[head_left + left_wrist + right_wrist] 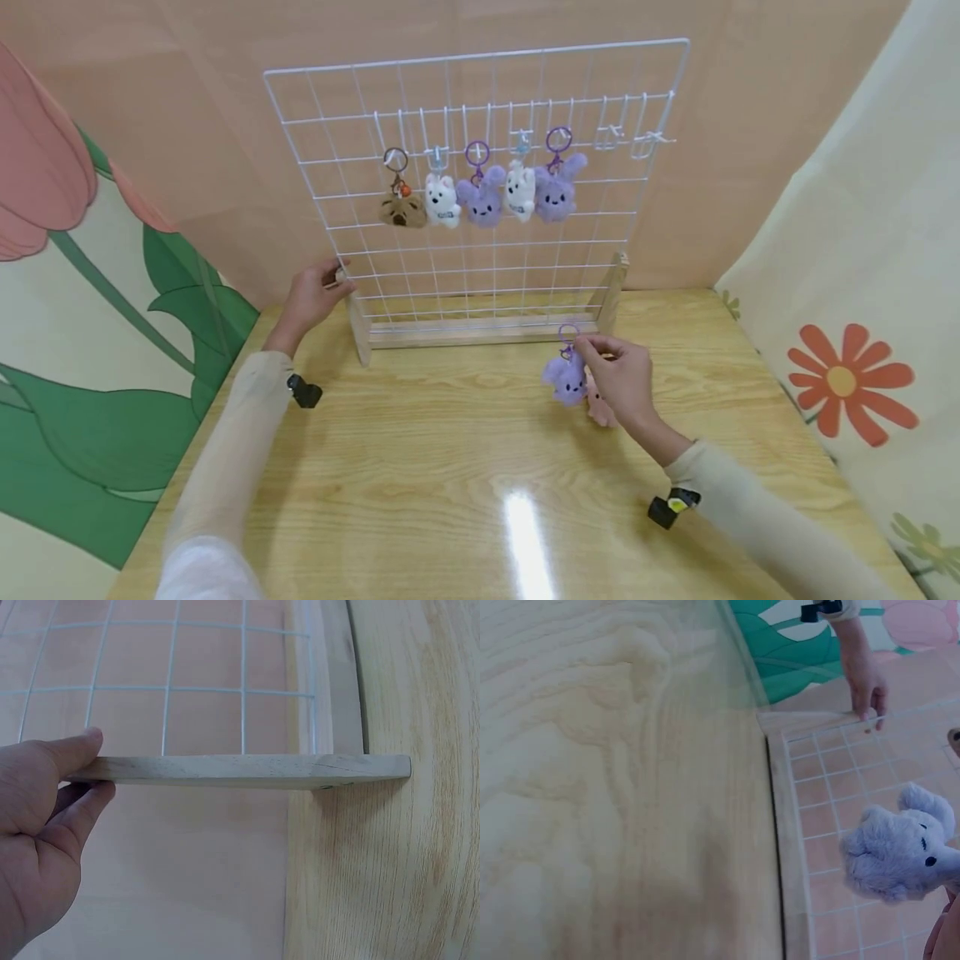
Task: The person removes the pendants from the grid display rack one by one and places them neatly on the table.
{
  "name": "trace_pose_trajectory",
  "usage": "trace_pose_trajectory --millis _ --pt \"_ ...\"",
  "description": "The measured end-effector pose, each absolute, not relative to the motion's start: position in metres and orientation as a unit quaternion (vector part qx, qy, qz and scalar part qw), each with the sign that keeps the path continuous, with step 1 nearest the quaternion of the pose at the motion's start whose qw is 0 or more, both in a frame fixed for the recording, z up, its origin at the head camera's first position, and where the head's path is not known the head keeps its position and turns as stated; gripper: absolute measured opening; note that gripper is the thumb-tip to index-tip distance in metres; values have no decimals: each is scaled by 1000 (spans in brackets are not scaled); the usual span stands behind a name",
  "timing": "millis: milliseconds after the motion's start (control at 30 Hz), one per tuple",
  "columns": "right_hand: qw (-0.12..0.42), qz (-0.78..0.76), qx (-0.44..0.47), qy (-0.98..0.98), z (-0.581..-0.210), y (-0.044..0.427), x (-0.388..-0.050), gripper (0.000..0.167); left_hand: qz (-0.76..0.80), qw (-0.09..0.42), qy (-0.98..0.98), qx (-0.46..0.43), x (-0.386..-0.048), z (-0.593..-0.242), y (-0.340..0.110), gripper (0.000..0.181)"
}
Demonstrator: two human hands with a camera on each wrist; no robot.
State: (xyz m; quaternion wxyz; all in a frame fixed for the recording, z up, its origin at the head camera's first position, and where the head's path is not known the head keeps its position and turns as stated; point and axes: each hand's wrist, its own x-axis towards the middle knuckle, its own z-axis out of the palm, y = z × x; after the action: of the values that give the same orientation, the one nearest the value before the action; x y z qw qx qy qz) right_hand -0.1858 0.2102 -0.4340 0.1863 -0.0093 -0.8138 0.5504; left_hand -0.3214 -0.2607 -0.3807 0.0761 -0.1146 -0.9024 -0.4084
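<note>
Counter [405, 467] spreading below, white wire rack [480, 57] up on its wooden stand [480, 337], five plush charms [482, 206] hanging in a row! Left hand [310, 297]: fingers pinching the stand's end. Right hand [622, 379]: fingers pinching the top of a purple plush charm [564, 382], low before the rack, pink plush [598, 407] just beside.
</note>
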Motion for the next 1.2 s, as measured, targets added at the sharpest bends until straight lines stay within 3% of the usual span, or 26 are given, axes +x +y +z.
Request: trace_pose_trajectory --millis 500,1200 --pt "176 533 -46 -826 -474 207 -172 22 -414 77 -900 -114 -323 -382 -261 50" --pt "168 495 -60 -851 -496 205 -175 15 -414 79 -899 -118 -323 -383 -261 51"
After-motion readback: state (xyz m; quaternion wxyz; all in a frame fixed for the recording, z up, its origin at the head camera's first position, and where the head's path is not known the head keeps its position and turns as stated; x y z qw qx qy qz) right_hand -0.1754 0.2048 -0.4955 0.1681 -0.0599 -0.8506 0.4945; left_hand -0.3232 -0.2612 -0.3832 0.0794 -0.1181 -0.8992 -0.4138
